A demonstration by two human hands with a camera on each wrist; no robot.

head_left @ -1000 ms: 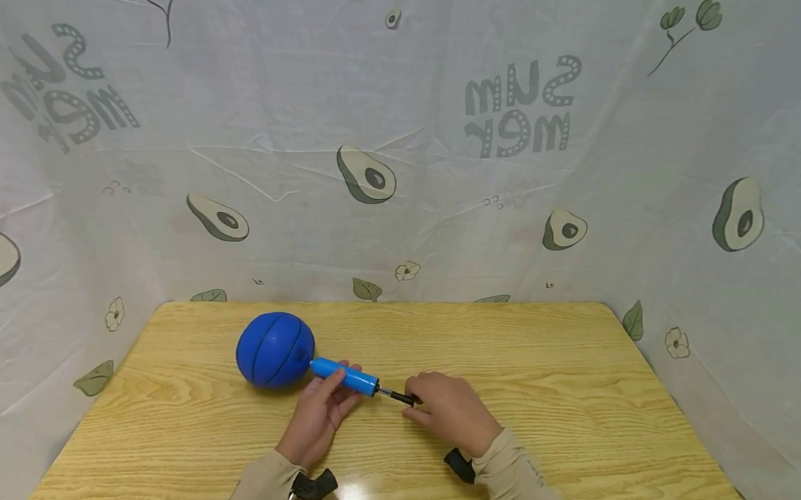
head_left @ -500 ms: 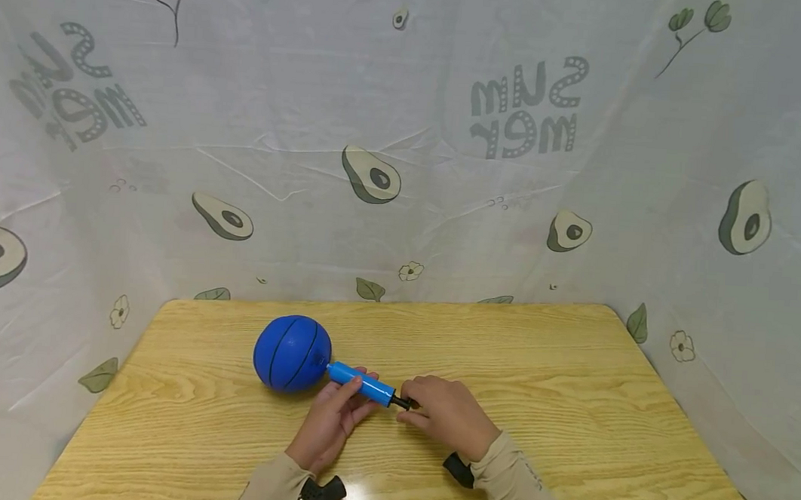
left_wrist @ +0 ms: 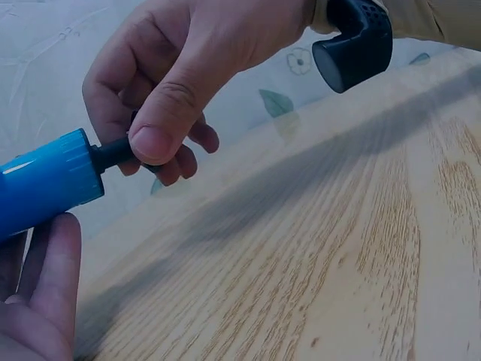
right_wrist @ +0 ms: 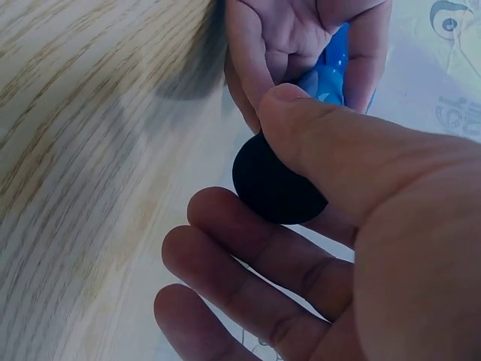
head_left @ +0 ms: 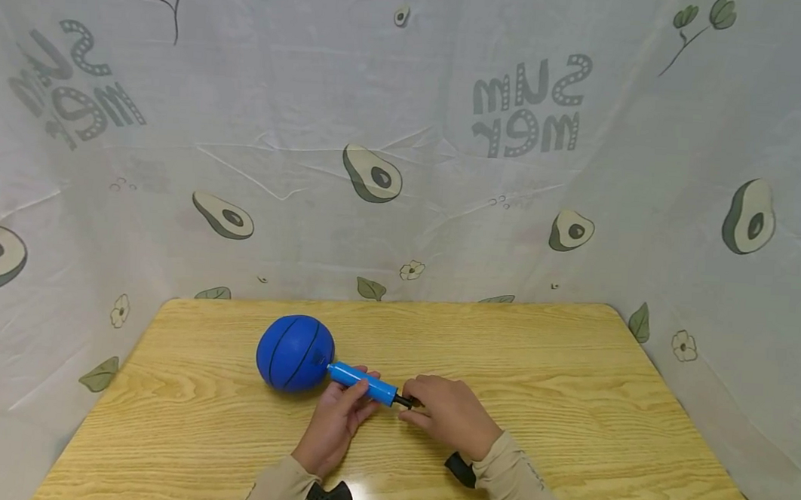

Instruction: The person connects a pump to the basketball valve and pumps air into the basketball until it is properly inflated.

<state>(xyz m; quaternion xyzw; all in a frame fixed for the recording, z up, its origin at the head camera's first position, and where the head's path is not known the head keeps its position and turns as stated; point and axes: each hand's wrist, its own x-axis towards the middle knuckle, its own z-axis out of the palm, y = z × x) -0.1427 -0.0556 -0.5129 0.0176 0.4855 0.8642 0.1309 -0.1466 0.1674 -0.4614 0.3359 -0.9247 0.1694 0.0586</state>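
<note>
A blue ball [head_left: 289,354] with black seam lines sits on the left part of the table. The nozzle end of a light blue hand pump [head_left: 348,374] meets the ball's right side. My left hand [head_left: 330,431] grips the pump's barrel, thumb on top and fingers underneath. At the other end, my right hand [head_left: 456,415] holds the black pump handle [right_wrist: 274,188] between thumb and fingers. A short piece of black rod [left_wrist: 113,153] shows between barrel and handle in the left wrist view. The right wrist view shows the handle's round black end against the fingers.
The wooden table [head_left: 538,348] reaches back to a pale curtain [head_left: 285,123] printed with avocados and leaves, which also hangs along both sides. Black wrist-worn devices [head_left: 329,497] sit at both sleeves.
The pump rod, well drawn out a second ago, is now mostly inside the barrel. Ball, pump and left hand have shifted right toward the right hand.
</note>
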